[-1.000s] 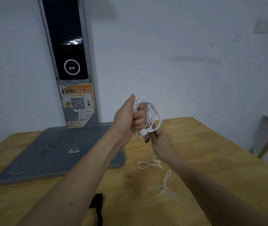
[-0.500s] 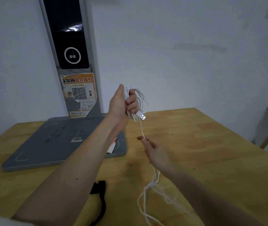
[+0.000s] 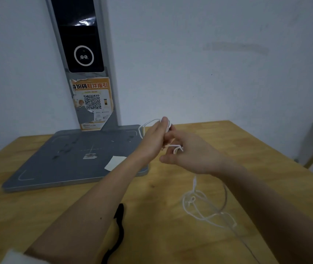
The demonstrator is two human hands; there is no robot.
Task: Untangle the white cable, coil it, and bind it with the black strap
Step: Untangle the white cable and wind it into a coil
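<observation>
Both hands have dropped from chest height to just above the table (image 3: 228, 145), right by the front-right corner of the grey base plate (image 3: 66, 168). Left hand (image 3: 156, 138) is closed round the white cable (image 3: 205, 204) coil; right hand (image 3: 191, 155) has come up from the trailing strand & now pinches a loop next to the left fingers. So another wrap is going on. Plenty of slack is still tangled on the table right of the plate, so coiling's prob. half done. Black strap (image 3: 118, 231) lies untouched in front of the plate.
</observation>
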